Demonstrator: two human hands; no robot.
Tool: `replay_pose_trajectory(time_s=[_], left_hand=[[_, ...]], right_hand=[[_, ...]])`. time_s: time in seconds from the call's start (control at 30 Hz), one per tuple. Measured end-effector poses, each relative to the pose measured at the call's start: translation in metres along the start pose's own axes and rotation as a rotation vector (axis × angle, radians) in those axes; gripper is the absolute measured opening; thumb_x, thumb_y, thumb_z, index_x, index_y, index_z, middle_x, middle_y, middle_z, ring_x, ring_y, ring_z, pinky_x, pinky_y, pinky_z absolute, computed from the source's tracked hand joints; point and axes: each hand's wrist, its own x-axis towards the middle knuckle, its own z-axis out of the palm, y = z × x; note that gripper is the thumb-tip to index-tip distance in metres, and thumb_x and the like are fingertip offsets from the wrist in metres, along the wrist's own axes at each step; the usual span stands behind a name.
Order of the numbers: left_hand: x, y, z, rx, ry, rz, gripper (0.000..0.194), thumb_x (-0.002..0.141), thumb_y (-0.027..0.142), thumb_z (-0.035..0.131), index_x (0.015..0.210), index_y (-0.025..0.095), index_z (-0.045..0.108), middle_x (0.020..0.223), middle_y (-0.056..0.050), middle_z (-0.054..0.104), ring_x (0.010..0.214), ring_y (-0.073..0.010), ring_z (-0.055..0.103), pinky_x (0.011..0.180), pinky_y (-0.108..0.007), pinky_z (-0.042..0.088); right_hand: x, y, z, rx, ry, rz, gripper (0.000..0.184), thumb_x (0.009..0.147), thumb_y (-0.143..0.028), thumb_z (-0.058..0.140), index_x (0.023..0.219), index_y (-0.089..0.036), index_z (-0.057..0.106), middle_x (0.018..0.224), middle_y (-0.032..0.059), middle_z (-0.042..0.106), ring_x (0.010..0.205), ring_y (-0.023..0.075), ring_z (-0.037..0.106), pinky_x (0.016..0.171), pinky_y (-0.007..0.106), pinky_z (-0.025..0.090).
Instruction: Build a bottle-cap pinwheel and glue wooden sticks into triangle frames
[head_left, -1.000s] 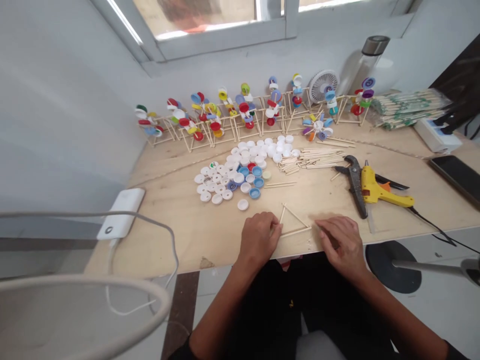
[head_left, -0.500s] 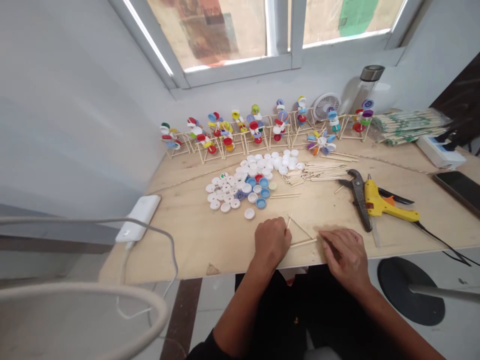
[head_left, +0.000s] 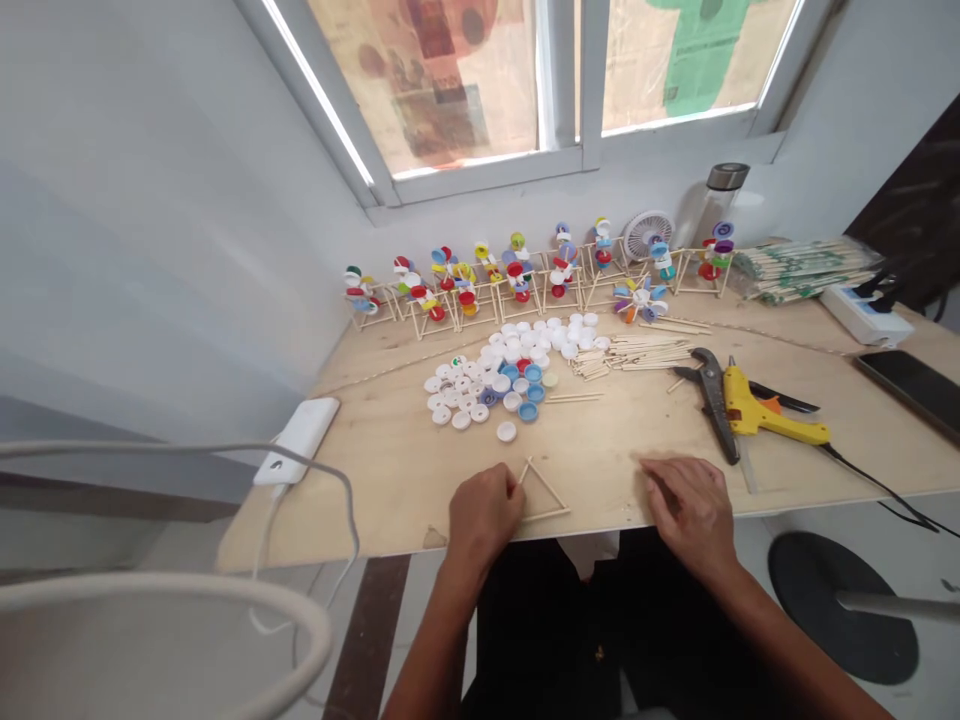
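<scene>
My left hand [head_left: 484, 515] is closed round one side of a triangle of thin wooden sticks [head_left: 549, 482], near the table's front edge. One corner of the triangle points away from me; the side in my grip is mostly hidden by my fingers. To the right, apart from the triangle, my right hand [head_left: 694, 515] rests at the table edge. Its fingers reach leftward, loosely bent, with a gap to the thumb, and I see nothing in them. Beyond my hands lie a heap of white and blue bottle caps [head_left: 529, 372] and a pile of loose sticks [head_left: 637, 352].
Pliers [head_left: 716, 405] and a yellow glue gun [head_left: 776, 415] lie on the right, near a phone [head_left: 911, 385] and a power strip [head_left: 866, 315]. Stick frames with coloured cap wheels [head_left: 517, 285] line the back, beside a small fan [head_left: 649, 236]. A white adapter [head_left: 300, 440] sits left.
My left hand has moved left with the stick triangle, away from my right hand. My right hand stays almost where it was. The view has tilted up a little.
</scene>
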Motion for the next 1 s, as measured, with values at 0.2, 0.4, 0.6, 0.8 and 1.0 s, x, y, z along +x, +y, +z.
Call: replay_pose_trajectory(time_s=[0.2, 0.4, 0.6, 0.8, 1.0], left_hand=[[-0.006, -0.049, -0.006, -0.008, 0.024, -0.188, 0.019, 0.078, 0.028, 0.047, 0.069, 0.022, 0.062, 0.080, -0.005, 0.071, 0.077, -0.0229, 0.065, 0.058, -0.029, 0.036], [0.002, -0.077, -0.008, -0.057, 0.075, -0.300, 0.025, 0.076, 0.032, 0.047, 0.061, 0.021, 0.063, 0.072, -0.010, 0.071, 0.074, -0.0270, 0.065, 0.055, -0.030, 0.036], [0.005, -0.065, 0.002, -0.197, 0.129, -0.121, 0.034, 0.084, 0.039, 0.042, 0.066, 0.021, 0.066, 0.062, -0.001, 0.068, 0.063, -0.0156, 0.064, 0.057, -0.023, 0.041], [0.016, -0.046, -0.004, -0.166, 0.311, -0.001, 0.030, 0.086, 0.034, 0.043, 0.105, 0.019, 0.062, 0.087, -0.003, 0.070, 0.083, -0.0165, 0.064, 0.073, -0.026, 0.045], [0.046, -0.015, -0.010, -0.009, 0.331, 0.176, 0.021, 0.079, 0.024, 0.055, 0.098, 0.022, 0.066, 0.095, -0.006, 0.069, 0.099, -0.0243, 0.058, 0.086, -0.036, 0.041]], right_hand=[[-0.001, 0.001, 0.002, -0.031, 0.003, 0.026, 0.018, 0.084, -0.019, 0.053, 0.099, -0.019, 0.063, 0.089, 0.0031, 0.070, 0.088, 0.0191, 0.061, 0.085, 0.037, 0.037], [-0.002, 0.001, 0.003, -0.061, 0.019, 0.017, 0.018, 0.084, -0.019, 0.053, 0.099, -0.020, 0.062, 0.090, 0.0027, 0.069, 0.088, 0.0189, 0.060, 0.086, 0.037, 0.037], [-0.003, 0.001, 0.003, -0.066, 0.013, 0.018, 0.019, 0.083, -0.018, 0.053, 0.099, -0.020, 0.062, 0.091, 0.0030, 0.069, 0.088, 0.0192, 0.060, 0.087, 0.037, 0.037], [-0.003, 0.000, 0.003, -0.065, 0.023, 0.019, 0.017, 0.084, -0.018, 0.053, 0.098, -0.020, 0.062, 0.090, 0.0030, 0.069, 0.088, 0.0192, 0.060, 0.086, 0.037, 0.037], [-0.004, 0.000, 0.003, -0.056, 0.030, 0.014, 0.018, 0.084, -0.018, 0.052, 0.099, -0.019, 0.062, 0.089, 0.0030, 0.069, 0.088, 0.0189, 0.059, 0.087, 0.037, 0.036]])
